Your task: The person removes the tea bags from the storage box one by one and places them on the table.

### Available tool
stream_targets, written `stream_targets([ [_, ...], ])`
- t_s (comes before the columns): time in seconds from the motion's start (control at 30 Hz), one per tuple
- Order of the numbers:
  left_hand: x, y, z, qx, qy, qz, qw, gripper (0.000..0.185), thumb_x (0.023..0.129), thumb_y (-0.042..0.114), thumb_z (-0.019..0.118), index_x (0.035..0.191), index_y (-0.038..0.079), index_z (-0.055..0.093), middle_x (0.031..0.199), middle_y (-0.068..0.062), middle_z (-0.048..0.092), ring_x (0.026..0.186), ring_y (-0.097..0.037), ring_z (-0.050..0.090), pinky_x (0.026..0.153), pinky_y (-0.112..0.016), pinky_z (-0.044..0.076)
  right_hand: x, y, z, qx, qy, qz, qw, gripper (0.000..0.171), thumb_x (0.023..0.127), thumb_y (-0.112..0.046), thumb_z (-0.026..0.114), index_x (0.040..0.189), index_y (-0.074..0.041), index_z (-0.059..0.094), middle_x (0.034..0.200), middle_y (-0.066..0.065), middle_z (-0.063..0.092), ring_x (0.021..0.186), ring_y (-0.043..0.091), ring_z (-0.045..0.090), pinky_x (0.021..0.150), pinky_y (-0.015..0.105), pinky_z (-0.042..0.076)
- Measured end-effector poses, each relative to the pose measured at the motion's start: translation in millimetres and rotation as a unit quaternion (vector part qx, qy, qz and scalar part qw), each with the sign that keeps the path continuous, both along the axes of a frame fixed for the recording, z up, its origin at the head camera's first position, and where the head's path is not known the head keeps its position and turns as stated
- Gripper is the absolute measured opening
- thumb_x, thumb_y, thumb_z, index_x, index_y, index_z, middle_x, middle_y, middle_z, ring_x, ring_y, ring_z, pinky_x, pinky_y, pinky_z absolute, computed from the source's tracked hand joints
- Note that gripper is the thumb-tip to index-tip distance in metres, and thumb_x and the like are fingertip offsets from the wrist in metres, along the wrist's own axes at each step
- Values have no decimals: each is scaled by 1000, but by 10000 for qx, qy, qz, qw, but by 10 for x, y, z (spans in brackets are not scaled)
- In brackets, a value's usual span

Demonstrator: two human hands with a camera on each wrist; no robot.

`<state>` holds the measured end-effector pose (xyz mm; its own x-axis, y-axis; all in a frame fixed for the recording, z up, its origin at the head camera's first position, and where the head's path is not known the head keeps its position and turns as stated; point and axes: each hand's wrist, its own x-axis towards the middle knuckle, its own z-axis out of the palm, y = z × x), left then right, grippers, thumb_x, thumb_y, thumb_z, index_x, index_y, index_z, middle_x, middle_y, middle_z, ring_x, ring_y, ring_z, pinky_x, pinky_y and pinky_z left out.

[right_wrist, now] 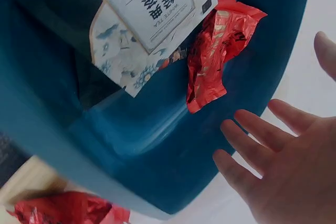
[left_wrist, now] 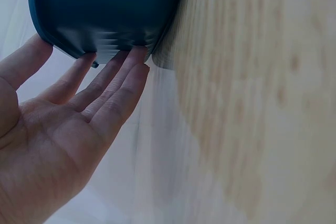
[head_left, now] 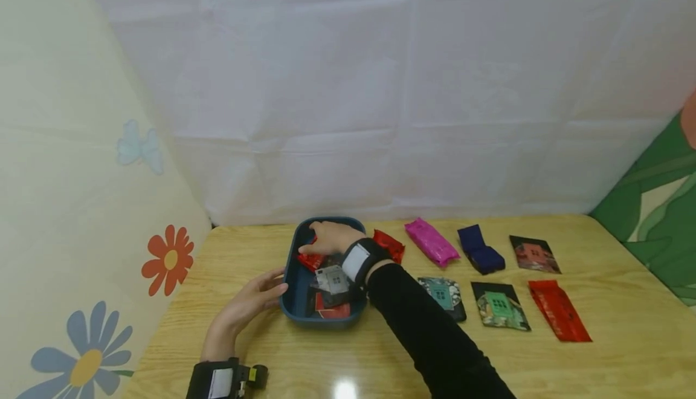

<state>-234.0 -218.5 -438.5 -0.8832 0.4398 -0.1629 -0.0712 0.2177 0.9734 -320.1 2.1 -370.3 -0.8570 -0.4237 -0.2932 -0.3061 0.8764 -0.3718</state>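
Note:
A dark blue plastic bin [head_left: 321, 323] stands on the table with tea packets inside. My left hand [head_left: 254, 297] rests its extended fingertips against the bin's left outer side. Over the far part of the bin, my right hand [head_left: 333, 237] hovers palm down; in the right wrist view its fingers [right_wrist: 252, 148] are spread, with nothing held. Below it lie a crinkled red foil packet [right_wrist: 210, 59] and a white-labelled "White Tea" sachet [right_wrist: 157, 11]. Darker and red sachets [head_left: 334, 311] lie toward the near end, partly covered by others.
Right of the bin lie a red packet [head_left: 389, 244], a pink packet [head_left: 432, 242], a navy packet [head_left: 481, 250], a dark sachet with a red label [head_left: 534, 254], two patterned sachets [head_left: 441, 295] and a long red packet [head_left: 559, 311]. A white sheet [head_left: 326, 115] hangs behind the table.

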Motion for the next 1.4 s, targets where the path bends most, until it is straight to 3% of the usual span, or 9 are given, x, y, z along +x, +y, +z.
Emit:
stream_targets([
  [0.2, -14, -2, 10, -7, 10, 14, 10000, 62, 105, 20, 52, 151, -10, 25, 148, -37, 34, 129, -41, 48, 101, -46, 47, 7, -52, -6, -451, -243, -130, 9986, 78, 97, -57, 54, 154, -9, 34, 156, 11, 38, 138, 29, 41, 112, 47, 34],
  [0.3, -9, -5, 9, -4, 8, 12, 10000, 62, 105, 20, 52, 151, -10, 25, 148, -37, 34, 128, -41, 49, 101, -46, 47, 0, -110, -44, -437, -246, -196, 9985, 78, 96, -57, 55, 154, -9, 35, 156, 10, 38, 139, 28, 40, 112, 47, 34],
  [0.53, 6, -3, -7, -31, 55, -39, 10000, 63, 104, 22, 52, 150, -11, 25, 147, -38, 35, 129, -43, 47, 102, -47, 46, 40, -265, -119, 394, 234, -273, 9986, 72, 93, -51, 64, 147, -9, 46, 148, 13, 46, 133, 30, 46, 106, 46, 42],
  [0.73, 5, -8, -8, -49, 62, 29, 10000, 62, 104, 21, 53, 150, -11, 26, 147, -37, 35, 129, -43, 47, 102, -47, 46, 90, -349, -176, 819, 399, -401, 9950, 55, 87, -46, 75, 125, -9, 65, 125, 9, 65, 113, 26, 61, 95, 44, 50],
  [0.83, 4, -13, -10, -61, 65, 17, 10000, 63, 104, 22, 53, 151, -10, 26, 147, -37, 35, 130, -42, 47, 102, -47, 46, 97, -353, -204, 786, 293, -465, 9954, 41, 84, -43, 77, 108, -10, 72, 107, 4, 72, 98, 22, 66, 90, 43, 52],
  [0.93, 2, -15, -12, -60, 60, 4, 10000, 63, 104, 22, 53, 151, -10, 26, 147, -37, 35, 129, -42, 47, 102, -47, 46, 100, -343, -228, 675, 210, -527, 9961, 36, 84, -41, 78, 100, -10, 73, 99, 2, 72, 91, 19, 65, 89, 41, 52],
  [1.13, 1, -12, -13, 0, 60, -15, 10000, 63, 104, 22, 53, 151, -10, 25, 148, -37, 34, 129, -42, 48, 102, -47, 46, 102, -332, -259, 607, 271, -591, 9960, 38, 87, -36, 74, 111, -7, 71, 104, 5, 72, 92, 21, 66, 89, 42, 52],
  [1.4, 1, -10, -9, -25, 49, -8, 10000, 64, 104, 22, 53, 151, -10, 25, 147, -37, 34, 130, -44, 46, 103, -48, 45, 93, -352, -238, 658, 134, -695, 9953, 34, 97, -21, 58, 127, -6, 64, 119, 7, 68, 101, 21, 64, 91, 39, 51],
])
